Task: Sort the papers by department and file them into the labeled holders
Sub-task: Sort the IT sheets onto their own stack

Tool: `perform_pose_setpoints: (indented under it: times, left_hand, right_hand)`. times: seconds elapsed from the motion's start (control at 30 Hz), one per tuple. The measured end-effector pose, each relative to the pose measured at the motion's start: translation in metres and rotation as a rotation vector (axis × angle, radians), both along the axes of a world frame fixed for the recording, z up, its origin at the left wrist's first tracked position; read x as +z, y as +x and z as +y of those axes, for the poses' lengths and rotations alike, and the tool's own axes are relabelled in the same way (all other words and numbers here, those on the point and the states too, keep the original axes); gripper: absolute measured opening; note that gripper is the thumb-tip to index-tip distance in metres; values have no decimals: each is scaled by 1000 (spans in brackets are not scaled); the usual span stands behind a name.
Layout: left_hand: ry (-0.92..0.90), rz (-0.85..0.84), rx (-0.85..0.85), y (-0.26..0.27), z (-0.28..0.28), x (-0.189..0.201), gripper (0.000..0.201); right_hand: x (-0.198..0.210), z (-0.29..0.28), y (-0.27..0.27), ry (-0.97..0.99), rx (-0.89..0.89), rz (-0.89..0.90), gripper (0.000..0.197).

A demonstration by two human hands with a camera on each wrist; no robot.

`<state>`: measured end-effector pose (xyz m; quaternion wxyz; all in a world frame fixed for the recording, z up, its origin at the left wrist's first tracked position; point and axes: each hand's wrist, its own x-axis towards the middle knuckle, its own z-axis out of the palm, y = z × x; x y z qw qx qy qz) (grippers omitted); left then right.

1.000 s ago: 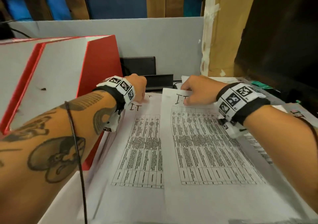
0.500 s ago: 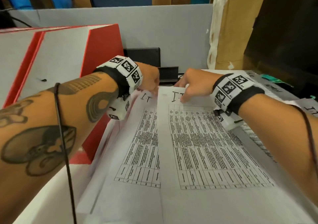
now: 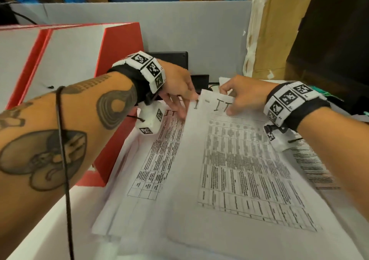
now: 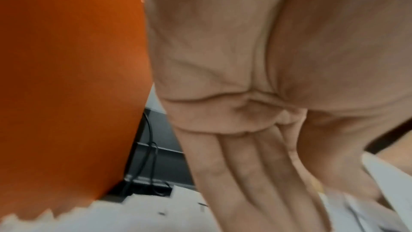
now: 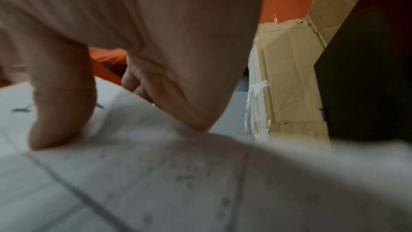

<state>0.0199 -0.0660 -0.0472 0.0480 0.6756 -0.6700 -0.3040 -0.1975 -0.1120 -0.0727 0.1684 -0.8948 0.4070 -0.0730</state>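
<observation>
With the right hand (image 3: 242,98) pinching the top I.T sheet (image 3: 235,171) at its 12 o'clock edge and the left hand (image 3: 177,92) lying flat-fingered on the table's I.T stack (image 3: 159,153), a one-corner grip may buckle it or drag the sheet beneath.

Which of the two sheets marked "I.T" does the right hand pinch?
The upper sheet: the right hand pinches its top edge. The lower sheet lies partly underneath.

A white flat tabletop (image 3: 40,229) carries everything. A spread pile of white printed paper sheets (image 3: 151,179) with black tables lies across its middle, reaching toward the near edge. Just beside the pile, toward the left edge, stands a red-and-white cardboard file holder (image 3: 117,46). A black flat device (image 3: 171,57) sits near the back edge.
</observation>
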Motion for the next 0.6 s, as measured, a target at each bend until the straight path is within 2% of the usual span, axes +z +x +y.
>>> perform_pose_setpoints:
  times: [0.03,0.1,0.17,0.2,0.27,0.43,0.53,0.6]
  left_hand:
    - [4,-92,-5,3,-2,-1,25]
    - [-20,-407,-53,12,-6,-4,32]
    - [36,-611,-91,18,-9,-13,54]
    - [47,-629,-82,20,-11,-18,62]
    - [6,-657,-57,19,-8,-25,66]
    - [-191,-674,-39,19,-5,-21,39]
    - [-258,-653,-36,21,-4,-17,36]
    - [-281,-660,-52,17,-2,-16,37]
  right_hand:
    - [0,-2,-6,26,-18,4,31]
    - [-1,-5,-17,104,-57,-18,46]
    - [0,-6,-22,123,-74,-27,53]
    - [0,-6,-23,112,-63,-28,51]
    - [1,-4,-22,62,-30,-16,41]
    - [-3,-2,-19,33,20,-46,17]
    - [-4,0,-15,-7,30,-48,11]
    - [-3,0,-11,-49,27,-33,15]
